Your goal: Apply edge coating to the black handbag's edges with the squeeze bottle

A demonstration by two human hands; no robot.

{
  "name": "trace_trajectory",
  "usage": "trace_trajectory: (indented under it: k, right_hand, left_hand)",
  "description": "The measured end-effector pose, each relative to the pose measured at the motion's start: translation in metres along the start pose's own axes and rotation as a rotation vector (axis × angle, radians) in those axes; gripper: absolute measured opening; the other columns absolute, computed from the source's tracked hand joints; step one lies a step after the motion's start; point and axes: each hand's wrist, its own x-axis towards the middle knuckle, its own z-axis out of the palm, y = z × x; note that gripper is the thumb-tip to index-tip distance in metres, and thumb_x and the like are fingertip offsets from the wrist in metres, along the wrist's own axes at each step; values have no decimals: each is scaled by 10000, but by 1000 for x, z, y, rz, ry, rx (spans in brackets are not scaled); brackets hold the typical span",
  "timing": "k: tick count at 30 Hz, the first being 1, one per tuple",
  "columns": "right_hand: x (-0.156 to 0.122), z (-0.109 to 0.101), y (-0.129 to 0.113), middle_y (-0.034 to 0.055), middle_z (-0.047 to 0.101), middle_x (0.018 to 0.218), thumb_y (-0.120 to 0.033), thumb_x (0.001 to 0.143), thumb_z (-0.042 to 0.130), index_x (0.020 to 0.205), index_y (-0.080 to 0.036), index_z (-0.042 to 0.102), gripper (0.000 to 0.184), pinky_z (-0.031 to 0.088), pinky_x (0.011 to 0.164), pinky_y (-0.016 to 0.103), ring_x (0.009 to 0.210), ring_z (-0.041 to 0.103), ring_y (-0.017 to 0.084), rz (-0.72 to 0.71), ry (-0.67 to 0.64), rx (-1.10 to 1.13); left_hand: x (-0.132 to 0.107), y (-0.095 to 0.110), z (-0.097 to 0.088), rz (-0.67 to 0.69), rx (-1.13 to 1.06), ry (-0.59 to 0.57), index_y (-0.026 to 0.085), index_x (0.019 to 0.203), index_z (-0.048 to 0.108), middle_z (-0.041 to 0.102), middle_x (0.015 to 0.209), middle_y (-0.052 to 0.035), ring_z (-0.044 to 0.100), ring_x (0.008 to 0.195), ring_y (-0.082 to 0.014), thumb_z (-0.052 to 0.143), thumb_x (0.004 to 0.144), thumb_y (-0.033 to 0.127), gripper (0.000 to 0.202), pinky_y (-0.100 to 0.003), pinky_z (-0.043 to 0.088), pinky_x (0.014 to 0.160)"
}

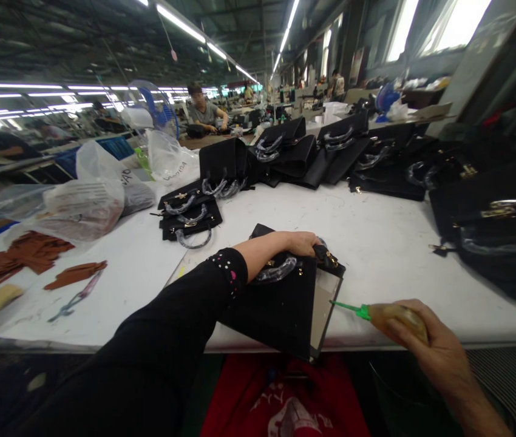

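Observation:
A black handbag [276, 309] lies at the table's front edge, its handle wrapped in clear plastic. My left hand [302, 244] reaches across it and is closed on its upper edge, near gold metal fittings [331, 260]. At the bag's right side a pale grey strip [322, 306] of the inside shows between two black layers. My right hand [435, 340] is wrapped round a yellowish squeeze bottle [399, 320]. The bottle's thin green nozzle [351, 307] points left, its tip at the strip's right edge. Whether the tip touches, I cannot tell.
Several more black handbags [280, 152] stand and lie along the back and right of the white table [376, 237]. Smaller black bags [189, 212] sit to the left. Brown pieces [30, 252], scissors [76, 297] and plastic bags [85, 203] lie far left. A co-worker [206, 112] sits beyond.

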Motion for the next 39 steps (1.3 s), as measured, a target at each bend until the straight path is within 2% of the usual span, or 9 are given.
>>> trace_trajectory:
  k: [4, 8, 12, 16, 21, 26, 30, 35, 39]
  right_hand:
    - [-4, 0, 3, -12, 690, 897, -470, 903, 631, 1001, -269, 658, 225, 529, 684, 222, 780, 659, 170, -20, -157, 27]
    - [-9, 1, -3, -16, 693, 884, -456, 893, 651, 986, -272, 662, 207, 524, 660, 205, 763, 656, 161, -37, -46, -3]
    - [-12, 3, -13, -11, 691, 882, -440, 921, 619, 983, -274, 670, 184, 530, 653, 204, 762, 669, 161, -95, -174, 23]
    - [-17, 4, -16, -4, 686, 906, -410, 923, 628, 1019, -274, 651, 168, 527, 643, 206, 774, 668, 160, -114, -66, -20]
    - [-31, 7, -18, 0, 692, 926, -371, 938, 611, 1060, -285, 655, 155, 549, 670, 197, 785, 681, 155, -184, -200, 16]
    - [-40, 11, -22, -14, 693, 907, -354, 914, 642, 1029, -284, 649, 135, 543, 644, 168, 754, 680, 138, -168, -20, -23]
    - [-43, 13, -27, -29, 699, 905, -341, 924, 630, 1050, -304, 652, 134, 544, 644, 151, 744, 684, 127, -217, -115, 4]
    - [-47, 13, -26, -24, 694, 914, -324, 907, 650, 1042, -292, 656, 139, 546, 680, 157, 760, 675, 128, -181, -46, -16]
    - [-53, 12, -23, -18, 702, 924, -332, 903, 649, 1058, -297, 660, 160, 552, 671, 183, 771, 679, 148, -159, -97, 16]
  left_hand:
    - [-2, 4, 0, -5, 11, 11, 195, 989, 765, 742, 875, 8, 648, 829, -158, 685, 742, 260, 268, -236, 506, 777]
    - [-4, 7, -1, 3, 8, 17, 195, 981, 770, 740, 883, 5, 654, 845, -161, 690, 741, 231, 257, -241, 506, 789]
    - [-6, 9, -2, 14, 8, 22, 200, 966, 772, 738, 869, 3, 656, 838, -168, 700, 741, 240, 240, -252, 509, 779]
    - [-7, 10, -1, 17, 17, 33, 191, 945, 773, 738, 856, -3, 656, 833, -174, 698, 741, 238, 222, -257, 511, 777]
    - [-6, 9, 0, 9, 26, 45, 189, 974, 780, 746, 871, -10, 657, 848, -181, 691, 739, 225, 254, -255, 510, 779]
    - [-5, 6, 2, 12, 25, 48, 172, 973, 775, 742, 847, -15, 647, 802, -170, 679, 753, 236, 249, -253, 501, 755]
    - [-7, 7, 2, 13, 5, 39, 179, 960, 773, 741, 849, 0, 642, 792, -153, 678, 747, 221, 237, -234, 493, 741]
    - [-9, 10, 3, -2, -19, 42, 165, 950, 767, 733, 829, 3, 630, 765, -141, 675, 748, 211, 226, -229, 491, 734]
    - [-10, 11, 2, 8, -27, 35, 180, 967, 771, 739, 852, 13, 634, 776, -136, 683, 749, 215, 238, -223, 490, 744]
